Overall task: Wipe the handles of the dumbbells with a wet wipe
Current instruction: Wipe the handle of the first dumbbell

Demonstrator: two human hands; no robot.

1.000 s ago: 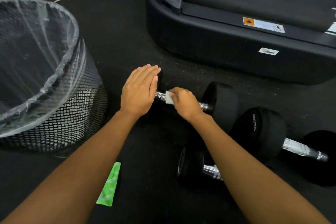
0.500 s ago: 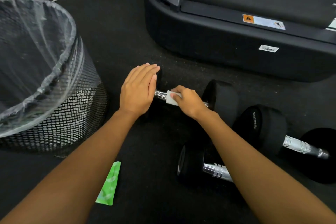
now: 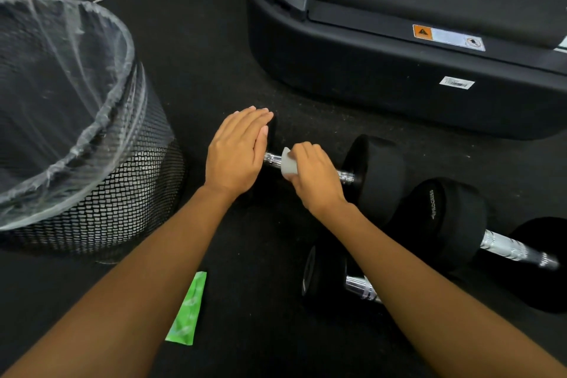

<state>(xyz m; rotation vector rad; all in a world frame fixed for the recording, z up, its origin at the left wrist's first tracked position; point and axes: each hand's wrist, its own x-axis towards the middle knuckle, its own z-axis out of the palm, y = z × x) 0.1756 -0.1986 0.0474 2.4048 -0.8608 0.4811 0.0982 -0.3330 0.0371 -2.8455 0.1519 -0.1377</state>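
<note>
Chrome shows on either side of our right hand (image 3: 316,176), whose fingers are curled round the handle (image 3: 272,159) of the far dumbbell (image 3: 379,175), clamping the white wet wipe (image 3: 288,164) against the bar. Our left hand (image 3: 236,153) lies flat, fingers straight and together, on that dumbbell's left head, which it mostly hides. All of this sits on the black floor (image 3: 214,55), just before the dark treadmill (image 3: 368,86). We see a second dumbbell (image 3: 448,218) to the right and a third dumbbell (image 3: 325,279) partly under our right forearm, both untouched. A green sachet (image 3: 187,310) lies between our forearms, and a mesh bin (image 3: 122,187) with a clear liner (image 3: 61,86) stands to the left.
</note>
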